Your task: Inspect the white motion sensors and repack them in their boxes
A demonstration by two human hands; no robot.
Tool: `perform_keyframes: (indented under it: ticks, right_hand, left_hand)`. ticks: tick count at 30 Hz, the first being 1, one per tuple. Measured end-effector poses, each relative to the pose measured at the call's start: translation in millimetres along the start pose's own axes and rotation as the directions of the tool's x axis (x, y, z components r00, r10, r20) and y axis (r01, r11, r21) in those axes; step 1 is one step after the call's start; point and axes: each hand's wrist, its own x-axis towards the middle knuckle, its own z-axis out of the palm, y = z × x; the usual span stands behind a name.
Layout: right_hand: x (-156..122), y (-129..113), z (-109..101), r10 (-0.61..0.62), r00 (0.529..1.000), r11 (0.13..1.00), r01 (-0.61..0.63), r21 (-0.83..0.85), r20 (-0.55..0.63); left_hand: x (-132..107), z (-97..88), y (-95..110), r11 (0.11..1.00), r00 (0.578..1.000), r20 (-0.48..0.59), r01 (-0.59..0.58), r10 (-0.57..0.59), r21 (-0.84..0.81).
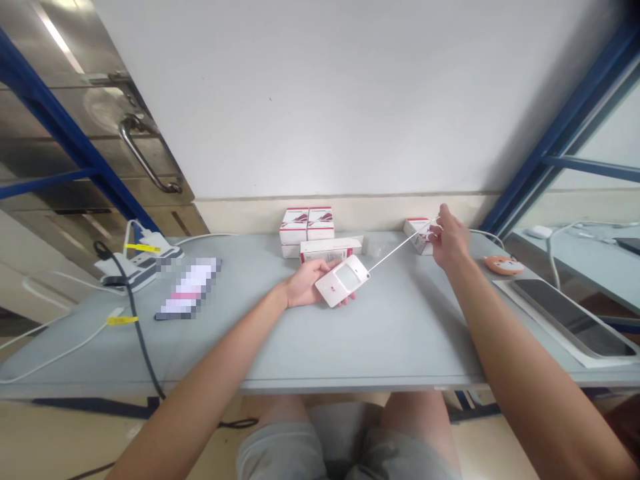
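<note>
Left of the white plastic device (345,280), on the worktop (400,340): power strip (137,263) w/ yellow cable tags, black cable (131,327) running down over the worktop edge, then a pixelated pack (189,288), contents can't tell. Your L hand (310,283) grips the device, fingers (345,303) showing under its lower edge, square window facing up. Just behind the device: red-striped white boxes (307,225) in a stack, plus a white box (330,250) lying on its side. Thin white cord (400,248) runs from the device's right end to your R hand (450,239), pinched in the fingertips (434,230). Hands apart, joined only by cord. Right of device: small white box (417,237) just behind R hand, orange fox-face pad (504,265), dark tablet (565,317) on a white sheet (530,320).
</note>
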Motion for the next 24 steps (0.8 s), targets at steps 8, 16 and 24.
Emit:
perform_keyframes:
  ticks: [8, 16, 24]
  right_hand:
    - [0.5, 12.2, -1.1, 0.007, 1.000, 1.000, -0.007, 0.007, 0.018]
    - [-3.5, 10.1, 1.4, 0.020, 1.000, 0.998, -0.021, 0.051, 0.019]
    - [-12.7, 16.0, 6.8, 0.045, 0.999, 0.999, -0.044, 0.022, -0.030]
  left_hand:
    - [1.0, -1.8, -2.1, 1.000, 1.000, 0.005, -0.008, 0.008, 0.021]
    - [0.4, -1.4, -2.8, 1.000, 1.000, 0.006, -0.009, 0.009, 0.011]
    - [-0.1, -3.0, -3.3, 1.000, 1.000, -0.004, 0.028, -0.028, 0.011]
